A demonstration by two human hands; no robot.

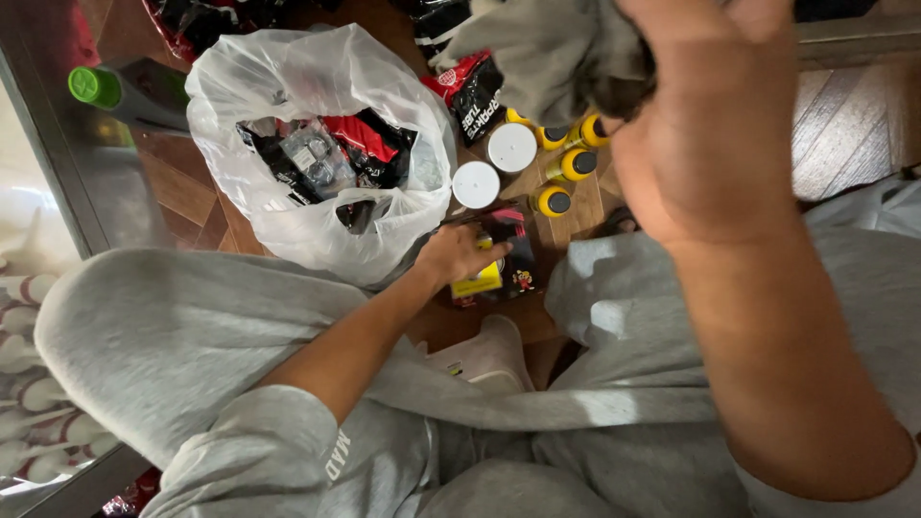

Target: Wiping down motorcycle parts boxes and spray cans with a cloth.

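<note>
The person sits on a brown wooden parquet floor (844, 125) in loose grey jersey clothing (173, 336), knees spread so that the goods lie within reach between them. A crumpled translucent white plastic bag (288, 86) stands open-mouthed beyond the left knee, slumped under its load of black and red packets (369, 144), its opening turned up towards the reaching arm. The right hand (710, 134) is raised close to the camera, fingers clenched around a bunched grey cloth (547, 53), which hangs over the far items and hides part of them. The left hand (456, 251) stretches down to the floor just beside the bag, fingers curled over a flat yellow and black packet (499, 273) lying there; whether it is truly gripped or only pressed cannot be told. Just beyond that hand stand two white round-lidded tubs (494, 163) and a cluster of small yellow bottles with black caps (566, 163), upright and touching. A green-capped container (96, 86) lies well apart at the far left.
</note>
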